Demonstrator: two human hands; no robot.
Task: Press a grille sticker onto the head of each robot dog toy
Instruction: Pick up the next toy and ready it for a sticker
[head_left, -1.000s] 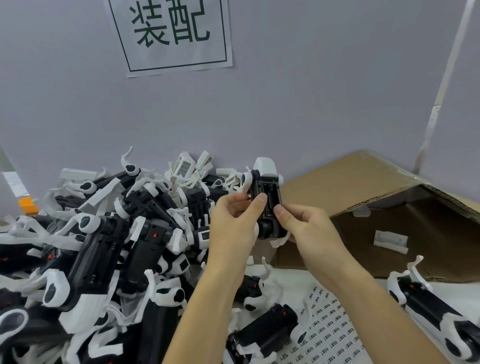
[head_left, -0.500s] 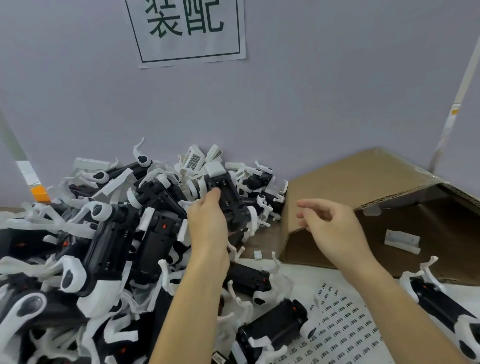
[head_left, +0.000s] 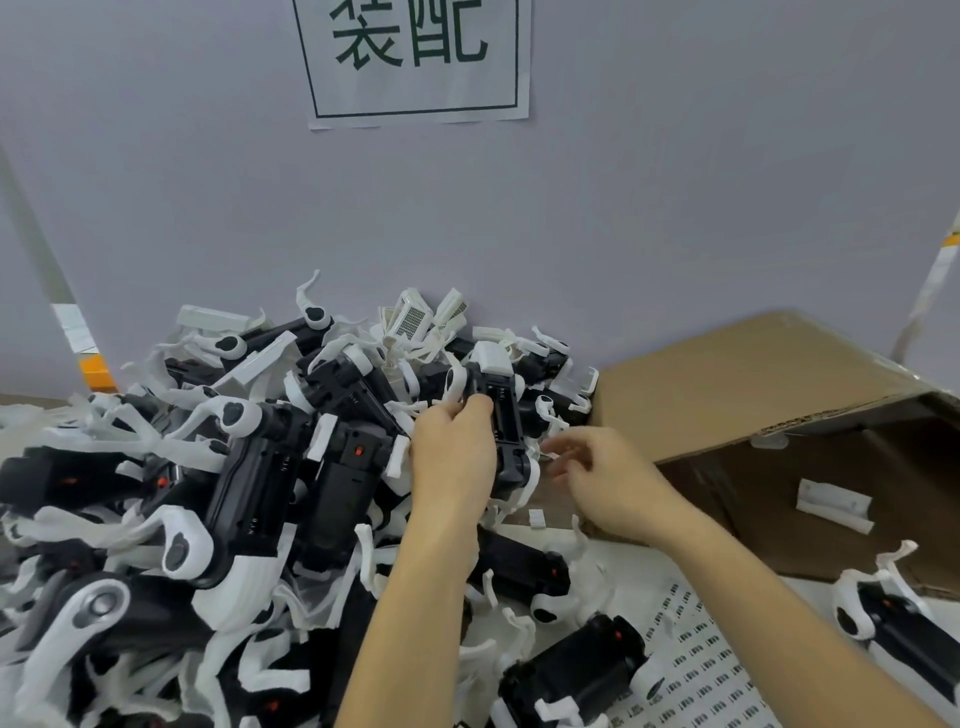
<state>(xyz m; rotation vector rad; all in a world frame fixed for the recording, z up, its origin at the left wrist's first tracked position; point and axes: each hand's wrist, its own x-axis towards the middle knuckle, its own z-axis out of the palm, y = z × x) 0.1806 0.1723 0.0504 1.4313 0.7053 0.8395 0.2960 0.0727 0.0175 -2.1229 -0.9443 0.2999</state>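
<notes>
Head view: left hand (head_left: 451, 457) grips a black-and-white robot dog toy (head_left: 501, 415) above the heap of toys (head_left: 218, 493), belly side toward the camera, white head up. Right hand (head_left: 605, 480) hovers just beside it, blurred, fingers loosely curled, holding nothing visible. Sticker sheet (head_left: 696, 670) lies on the table, lower right, before a cardboard box (head_left: 753, 395).

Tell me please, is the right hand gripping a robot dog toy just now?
No, the right hand hovers with loosely curled fingers, holding nothing, beside the robot dog toy that the left hand grips.
</notes>
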